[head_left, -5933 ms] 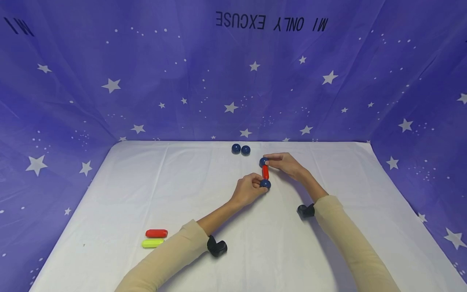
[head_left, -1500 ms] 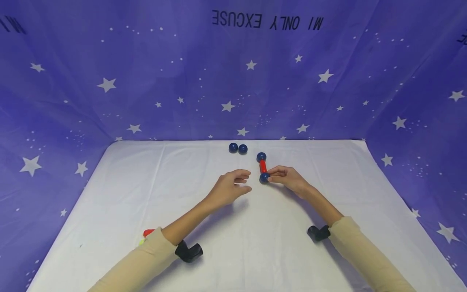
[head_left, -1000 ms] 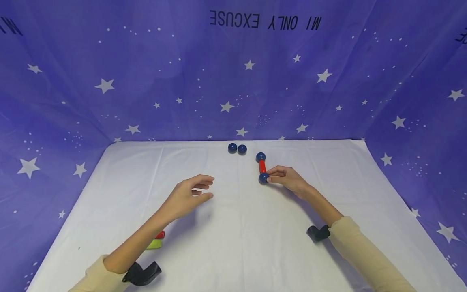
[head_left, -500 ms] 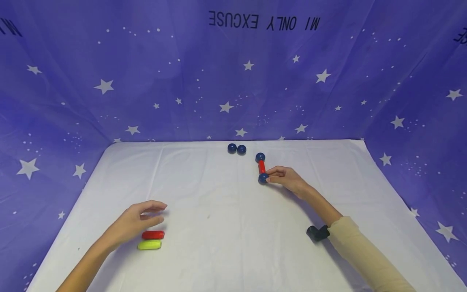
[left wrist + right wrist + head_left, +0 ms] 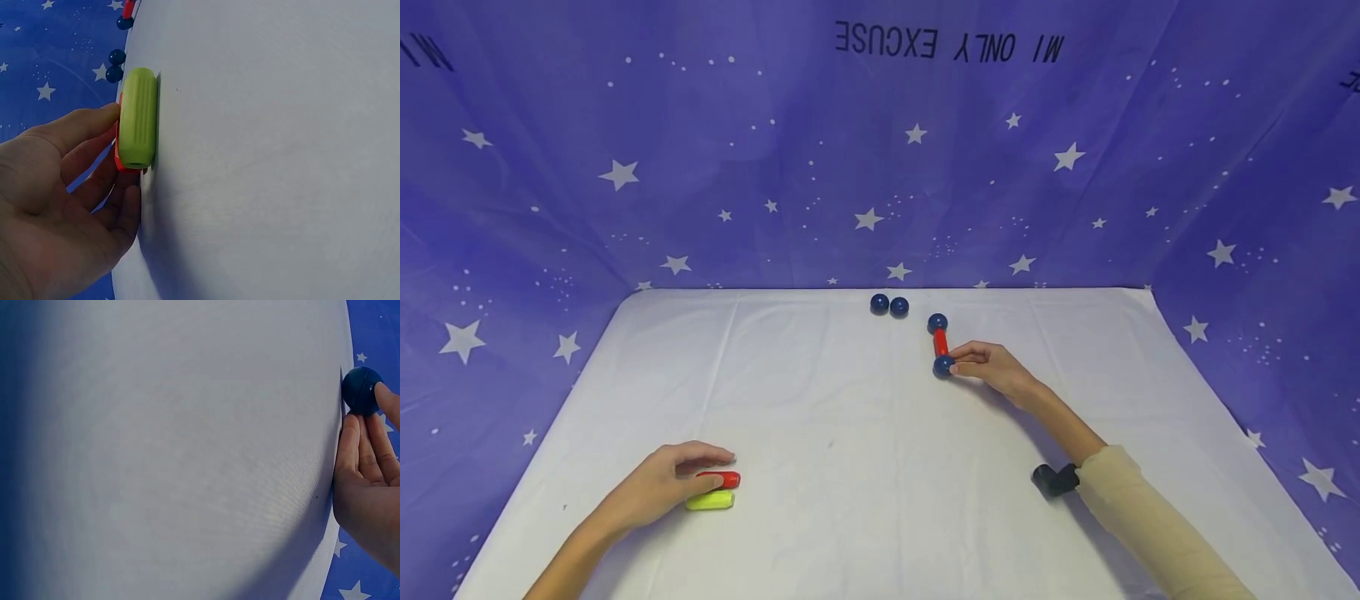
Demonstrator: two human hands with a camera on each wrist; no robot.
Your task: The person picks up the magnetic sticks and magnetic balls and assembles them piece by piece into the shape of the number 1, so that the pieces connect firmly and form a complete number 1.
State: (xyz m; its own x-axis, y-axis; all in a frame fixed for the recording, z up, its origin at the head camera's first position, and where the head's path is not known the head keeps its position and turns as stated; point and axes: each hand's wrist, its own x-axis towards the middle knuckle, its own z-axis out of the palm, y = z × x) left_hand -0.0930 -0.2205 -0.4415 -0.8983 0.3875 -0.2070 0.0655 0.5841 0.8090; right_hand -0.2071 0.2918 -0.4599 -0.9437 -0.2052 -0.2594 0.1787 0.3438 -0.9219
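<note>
In the head view, my left hand (image 5: 655, 487) is at the red rod (image 5: 729, 479), its thumb over the near side and its fingers lying beyond the far side. A lime-green rod (image 5: 710, 500) lies alongside, nearer me; in the left wrist view this green rod (image 5: 139, 119) hides most of the red one. Further off, my right hand (image 5: 996, 371) pinches the near blue ball (image 5: 943, 367) between thumb and fingers. That ball joins a second red rod (image 5: 941, 342), with another blue ball (image 5: 937, 323) at its far end. The right wrist view shows the pinched ball (image 5: 361, 390).
Two loose blue balls (image 5: 889, 306) sit side by side near the back edge of the white-covered table (image 5: 820, 517). A purple star-patterned cloth (image 5: 880, 167) stands behind and at both sides. A black wrist mount (image 5: 1054, 481) projects from the right sleeve.
From beside the near ball, my left hand has moved left and nearer me, down to the loose red rod. Earlier both hands held the ball-and-rod piece; the right now holds its near ball.
</note>
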